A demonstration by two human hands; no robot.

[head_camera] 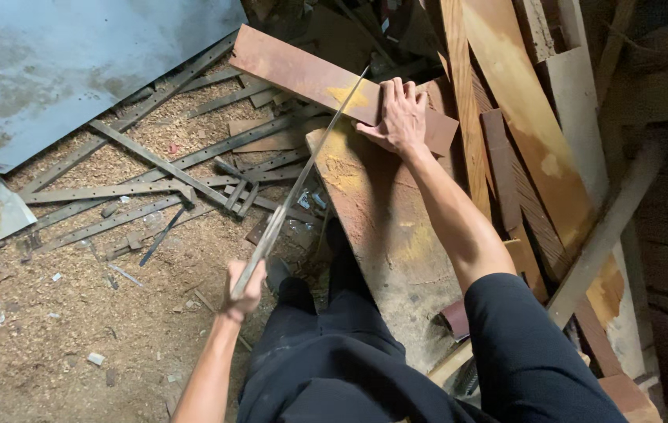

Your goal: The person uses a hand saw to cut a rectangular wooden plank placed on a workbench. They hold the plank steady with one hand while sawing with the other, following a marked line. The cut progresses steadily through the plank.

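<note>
Item: board [310,77], reddish-brown, flat, straight-edged, with a yellow smear near its middle. Location: far centre of the scene, lying crosswise on the far end of a wider worn plank [389,227] that runs toward the viewer.

Tool: handsaw [302,176], long thin blade, running from the near left up to the board's near edge, at the yellow smear.

Left hand [244,290]: fist wrapped round the saw's handle, near centre-left.

Right hand [403,117]: fingers spread, palm pressed flat on the board's right part, just right of the blade.

Handling, judged: board looks stiff and moderately light, dry and dusty, so it may skid on the plank unless weighted; best held flat from above close to the blade line, fingers clear of the teeth. Blade looks thin and whippy; grip only at the handle.

Surroundings: sawdust-covered floor [99,313], grey metal strips [153,160] scattered at left, grey sheet [75,63] far left, stacked timber [537,133] at right.
</note>
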